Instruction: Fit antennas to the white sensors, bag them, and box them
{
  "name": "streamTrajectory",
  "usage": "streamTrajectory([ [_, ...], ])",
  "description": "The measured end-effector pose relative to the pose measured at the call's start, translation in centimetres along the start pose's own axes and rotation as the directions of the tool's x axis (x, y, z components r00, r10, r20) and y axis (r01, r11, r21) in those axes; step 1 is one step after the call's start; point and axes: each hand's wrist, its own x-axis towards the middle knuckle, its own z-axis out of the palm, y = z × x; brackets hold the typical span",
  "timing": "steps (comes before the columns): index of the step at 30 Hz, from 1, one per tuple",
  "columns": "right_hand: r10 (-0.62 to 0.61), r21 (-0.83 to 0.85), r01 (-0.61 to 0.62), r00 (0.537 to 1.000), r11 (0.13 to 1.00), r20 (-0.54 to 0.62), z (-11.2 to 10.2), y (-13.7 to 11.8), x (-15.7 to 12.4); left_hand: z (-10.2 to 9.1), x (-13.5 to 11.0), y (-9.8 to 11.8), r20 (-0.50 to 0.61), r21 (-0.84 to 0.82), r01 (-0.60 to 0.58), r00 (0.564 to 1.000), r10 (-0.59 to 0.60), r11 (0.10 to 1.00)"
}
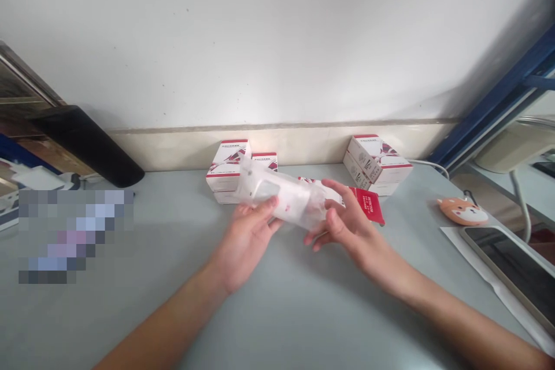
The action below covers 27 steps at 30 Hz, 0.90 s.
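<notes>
My left hand [247, 237] and my right hand [347, 225] hold a clear plastic bag [281, 199] between them, above the grey tabletop [303, 312]. The bag is crumpled and has a white item inside, whose shape I cannot make out. My left fingers curl against its near side, and my right fingers press on its right end. Behind the bag stand white boxes with red trim [228, 165], and another white box [264, 161] is partly hidden by it. A red card [367, 205] lies just beyond my right hand.
A stack of white and red boxes [375, 165] stands against the wall at the back right. On the right are an animal-shaped orange mouse [462, 211] and a tablet [511, 266] on white paper. A black object [87, 147] leans at the left, beside a pixelated patch [73, 237].
</notes>
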Motion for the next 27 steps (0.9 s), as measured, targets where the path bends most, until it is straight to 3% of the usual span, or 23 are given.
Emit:
streamTrajectory([
  [3,-0.038,0.044,0.040,0.998,0.998,-0.047,0.4,0.1,0.2,0.3,-0.3,-0.7,0.068,0.088,0.007,0.998,-0.013,0.996],
  [7,-0.031,0.101,0.043,0.992,0.994,-0.125,0.1,0.2,0.7,0.6,-0.5,-0.9,0.058,0.140,-0.027,0.998,0.019,0.990],
  [11,0.021,0.172,0.004,0.990,0.985,-0.141,-0.9,0.2,1.0,-0.4,-0.3,-0.7,0.014,0.358,-0.148,0.988,0.154,0.922],
  [13,0.039,0.218,-0.009,0.990,0.976,-0.133,-1.3,0.1,1.1,-1.3,-0.3,-0.9,0.076,0.587,-0.265,0.959,0.275,0.765],
  [15,0.035,0.222,-0.006,0.991,0.975,-0.128,-1.6,-0.2,1.1,-2.0,-0.2,-1.1,0.177,0.804,-0.363,0.902,0.393,0.471],
  [17,0.002,0.146,0.020,0.988,0.989,-0.152,-1.7,-0.4,1.2,-2.5,-0.1,-1.2,0.269,0.895,-0.400,0.838,0.475,0.199],
  [18,-0.031,0.082,0.046,0.983,0.996,-0.179,-1.7,-0.5,1.2,-2.5,-0.1,-1.1,0.295,0.902,-0.410,0.811,0.505,0.131],
  [20,-0.120,-0.055,0.111,0.966,0.992,-0.231,-1.6,-0.4,1.1,-2.4,0.0,-0.9,0.298,0.896,-0.423,0.798,0.523,0.136],
  [24,-0.336,-0.257,0.272,0.909,0.927,-0.247,-1.5,0.2,1.0,-1.9,0.2,-0.2,0.241,0.865,-0.417,0.832,0.499,0.278],
  [27,-0.466,-0.446,0.329,0.851,0.832,-0.243,-1.8,0.6,1.0,-1.7,0.1,0.0,0.277,0.866,-0.423,0.849,0.450,0.266],
])
